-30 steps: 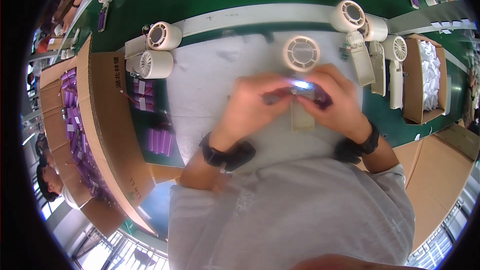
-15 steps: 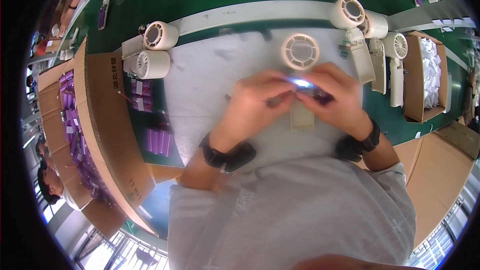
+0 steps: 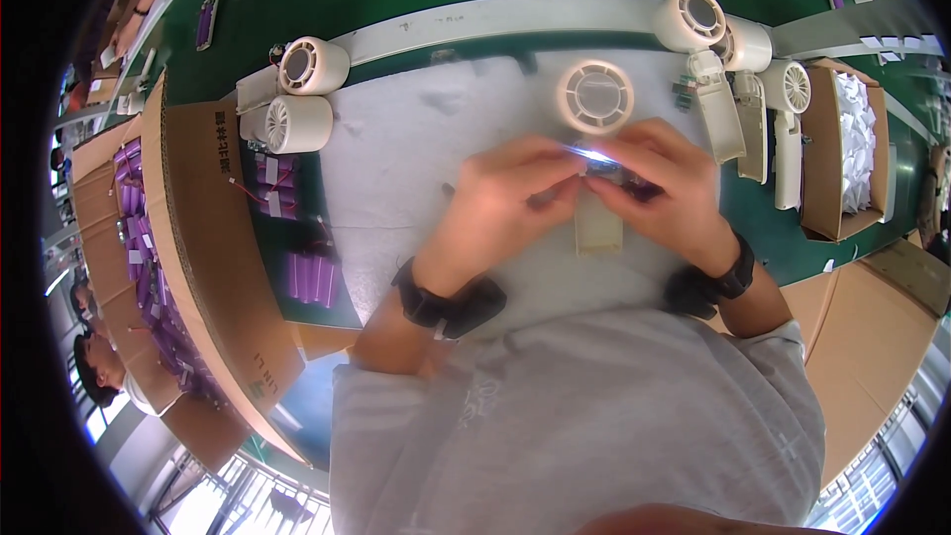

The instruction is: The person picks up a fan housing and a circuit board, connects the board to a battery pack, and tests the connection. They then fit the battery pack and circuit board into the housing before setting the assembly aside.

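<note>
A white handheld fan lies on the pale mat, its round head (image 3: 594, 97) pointing away from me and its open handle shell (image 3: 599, 234) toward me. Over the handle, both hands meet at a small lit part (image 3: 596, 157) that glows bluish white; glare and fingers hide its exact kind. My left hand (image 3: 515, 183) pinches it from the left with thumb and forefinger. From the other side my right hand (image 3: 662, 173) closes on it, fingers bent. Something dark shows beneath the right fingers, too shaded to name.
At left stand a carton (image 3: 213, 267) of purple battery packs, loose purple packs (image 3: 312, 277) and fan heads (image 3: 301, 124). Opened fans (image 3: 715, 104) lie at right beside a box of white pieces (image 3: 854, 144). A pale rail (image 3: 495, 22) crosses behind the mat (image 3: 396, 159).
The glow between my fingers looks narrower, and the lit part seems slightly tilted. Both hands keep their grip in nearly the same place. The whole view has shifted a little.
</note>
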Available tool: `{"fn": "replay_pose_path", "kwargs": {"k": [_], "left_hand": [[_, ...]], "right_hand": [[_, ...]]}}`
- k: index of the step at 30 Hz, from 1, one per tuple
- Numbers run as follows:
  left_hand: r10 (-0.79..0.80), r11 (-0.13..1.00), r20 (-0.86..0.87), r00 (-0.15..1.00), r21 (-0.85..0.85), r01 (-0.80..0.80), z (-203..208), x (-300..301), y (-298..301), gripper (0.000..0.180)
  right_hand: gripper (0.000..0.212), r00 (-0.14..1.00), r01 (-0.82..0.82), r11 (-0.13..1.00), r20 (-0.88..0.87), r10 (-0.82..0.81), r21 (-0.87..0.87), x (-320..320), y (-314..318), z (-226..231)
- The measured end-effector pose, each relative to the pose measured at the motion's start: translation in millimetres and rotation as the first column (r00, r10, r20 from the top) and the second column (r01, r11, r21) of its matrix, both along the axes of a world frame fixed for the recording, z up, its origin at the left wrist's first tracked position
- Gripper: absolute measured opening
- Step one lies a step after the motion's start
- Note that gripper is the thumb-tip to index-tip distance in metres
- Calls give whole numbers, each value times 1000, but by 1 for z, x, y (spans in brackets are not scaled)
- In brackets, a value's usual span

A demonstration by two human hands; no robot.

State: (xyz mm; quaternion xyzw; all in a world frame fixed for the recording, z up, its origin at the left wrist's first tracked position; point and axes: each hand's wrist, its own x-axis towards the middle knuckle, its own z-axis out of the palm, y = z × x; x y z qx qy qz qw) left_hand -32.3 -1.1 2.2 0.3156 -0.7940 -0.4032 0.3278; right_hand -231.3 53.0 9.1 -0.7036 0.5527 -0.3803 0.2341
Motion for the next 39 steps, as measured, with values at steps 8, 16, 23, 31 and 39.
{"fn": "replay_pose_path", "kwargs": {"k": [8,16,23,31,39], "left_hand": [[0,1000,-2,1000,5,0,0,-1,1,28],[-10,1000,-1,1000,28,10,0,-2,0,29],[-15,990,-55,998,138,22,0,-3,-2,29],[-78,907,-103,992,406,113,4,-4,-1,41],[-100,837,-123,987,526,150,3,-1,-2,41]], "right_hand": [[39,998,36,999,53,-37,26,4,0,3],[35,994,57,996,88,-62,65,3,2,3],[31,991,86,993,93,-94,83,5,7,5],[28,998,61,997,16,-62,50,3,12,5],[23,995,69,996,-73,-73,-55,6,10,4]]}}
